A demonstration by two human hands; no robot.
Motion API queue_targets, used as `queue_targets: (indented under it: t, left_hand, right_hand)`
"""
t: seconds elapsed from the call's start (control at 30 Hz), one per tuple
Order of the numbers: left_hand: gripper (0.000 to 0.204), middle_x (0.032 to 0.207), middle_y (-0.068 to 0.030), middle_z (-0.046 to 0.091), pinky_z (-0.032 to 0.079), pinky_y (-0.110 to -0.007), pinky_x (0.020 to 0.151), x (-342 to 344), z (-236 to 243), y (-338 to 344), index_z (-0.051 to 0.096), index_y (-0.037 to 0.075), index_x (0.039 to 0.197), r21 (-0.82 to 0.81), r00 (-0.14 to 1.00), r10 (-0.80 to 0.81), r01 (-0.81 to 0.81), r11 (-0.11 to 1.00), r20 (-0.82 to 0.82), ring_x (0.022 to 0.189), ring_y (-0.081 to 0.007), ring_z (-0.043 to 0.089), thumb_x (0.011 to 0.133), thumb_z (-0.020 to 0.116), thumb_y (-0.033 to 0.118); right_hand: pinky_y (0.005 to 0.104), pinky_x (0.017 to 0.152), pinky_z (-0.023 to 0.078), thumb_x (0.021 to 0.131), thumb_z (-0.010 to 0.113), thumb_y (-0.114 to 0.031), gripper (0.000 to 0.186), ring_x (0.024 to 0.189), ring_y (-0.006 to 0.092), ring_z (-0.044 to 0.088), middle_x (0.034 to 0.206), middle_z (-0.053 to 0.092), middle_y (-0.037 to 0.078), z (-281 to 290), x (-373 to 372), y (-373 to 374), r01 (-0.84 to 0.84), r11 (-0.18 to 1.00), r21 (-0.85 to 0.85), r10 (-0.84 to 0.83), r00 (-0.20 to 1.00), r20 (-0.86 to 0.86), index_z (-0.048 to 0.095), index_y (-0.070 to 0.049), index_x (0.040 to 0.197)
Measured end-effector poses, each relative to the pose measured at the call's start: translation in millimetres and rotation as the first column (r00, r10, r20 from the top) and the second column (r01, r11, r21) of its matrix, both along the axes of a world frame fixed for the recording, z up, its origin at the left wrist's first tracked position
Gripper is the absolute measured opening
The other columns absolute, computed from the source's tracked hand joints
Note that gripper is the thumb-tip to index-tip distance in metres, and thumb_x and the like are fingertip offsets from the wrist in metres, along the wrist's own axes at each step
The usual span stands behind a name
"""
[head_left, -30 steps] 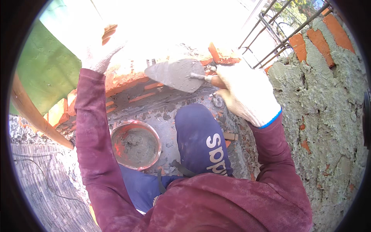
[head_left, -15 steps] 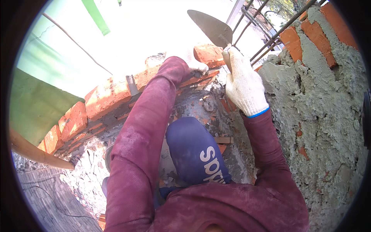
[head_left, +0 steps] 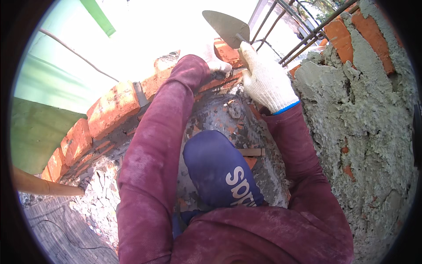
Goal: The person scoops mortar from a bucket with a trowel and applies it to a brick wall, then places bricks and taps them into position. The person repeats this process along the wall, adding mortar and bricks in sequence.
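Observation:
My left hand, in a pale glove and partly behind its maroon sleeve, has curled fingers against the top of the curved brick course, beside an orange brick; what they grip is unclear. My gloved right hand is closed on the handle of a steel trowel, whose blade is raised above the bricks. Grey mortar shows between bricks. Under my arms are my blue-clad knee and a mortar-smeared ledge with a short piece of wood on it.
Rebar cages rise at the back right, beside a rough mortar-covered brick wall. At the left stand a green wall and a bamboo pole, with pale rubble and grey slatted ground below.
My left hand has moved right onto the brick course, its arm now covering the mortar bucket. My right hand raised the trowel from low over the bricks, then shifted slightly left.

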State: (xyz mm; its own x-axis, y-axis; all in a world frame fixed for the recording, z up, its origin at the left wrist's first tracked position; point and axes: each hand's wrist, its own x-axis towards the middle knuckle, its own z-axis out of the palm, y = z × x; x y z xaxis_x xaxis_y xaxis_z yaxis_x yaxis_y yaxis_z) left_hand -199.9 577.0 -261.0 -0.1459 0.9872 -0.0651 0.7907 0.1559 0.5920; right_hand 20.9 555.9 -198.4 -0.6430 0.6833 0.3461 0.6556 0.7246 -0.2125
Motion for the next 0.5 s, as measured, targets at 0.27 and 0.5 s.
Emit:
queue_targets:
  t: [0.27,0.5]
  left_hand:
    - [0.100,0.130,-0.0208,0.069,0.056,-0.047,0.103,3.6,0.6,-8.6,0.065,0.003,0.139,0.155,0.981,0.088,-0.061,0.986,-0.175,0.119,-0.0371,0.067,0.060,0.096,0.056]
    - [0.096,0.128,-0.0197,0.070,0.056,-0.046,0.104,2.6,0.5,-2.3,0.066,0.004,0.137,-0.029,0.997,-0.009,0.007,1.000,-0.075,0.120,-0.0358,0.067,0.061,0.095,0.056]
  right_hand:
    - [0.0452,0.101,0.056,0.092,0.067,-0.006,0.050,0.118,0.0395,0.070,0.126,0.070,0.024,9.9,2.0,2.8,0.013,1.000,0.009,-0.013,0.999,0.053,0.062,-0.002,0.142]
    - [0.0465,0.099,0.058,0.092,0.067,-0.009,0.055,0.118,0.0378,0.070,0.133,0.070,0.023,-0.7,8.1,-4.0,-0.032,0.991,0.127,0.033,0.999,-0.011,0.059,-0.003,0.146]
